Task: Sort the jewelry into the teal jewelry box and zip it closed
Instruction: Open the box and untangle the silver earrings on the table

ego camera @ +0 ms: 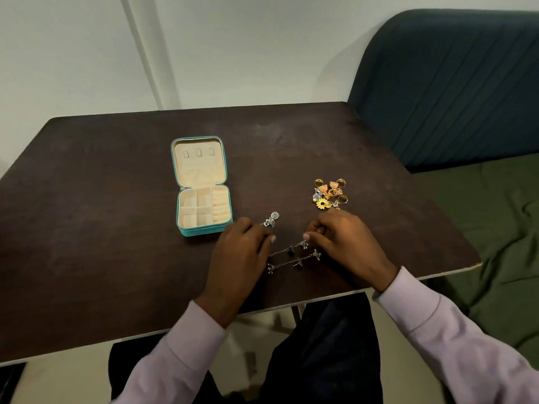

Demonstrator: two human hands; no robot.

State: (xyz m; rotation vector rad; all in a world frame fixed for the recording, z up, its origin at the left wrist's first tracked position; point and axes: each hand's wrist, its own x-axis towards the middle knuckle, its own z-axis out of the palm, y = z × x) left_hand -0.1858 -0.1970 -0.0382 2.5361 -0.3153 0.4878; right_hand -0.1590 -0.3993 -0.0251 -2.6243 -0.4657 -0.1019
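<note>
The teal jewelry box (pixel 204 230) lies open on the dark table, its cream lid flat behind cream compartments that look bare. Two long silver chain earrings (pixel 291 258) lie side by side between my hands. My left hand (pixel 242 252) rests palm down at their left ends, fingers curled toward the chains. My right hand (pixel 341 237) sits at their right ends, its curled fingertips touching or pinching the upper chain; the grip itself is hidden. A silver flower earring (pixel 271 219) lies just beyond my left hand. A pile of gold and silver jewelry (pixel 329 193) sits beyond my right hand.
The dark table (pixel 116 228) ends close to my body, its near edge running under my wrists. A dark blue upholstered seat back (pixel 452 91) and green fabric (pixel 495 228) stand to the right of the table. A pale wall is behind.
</note>
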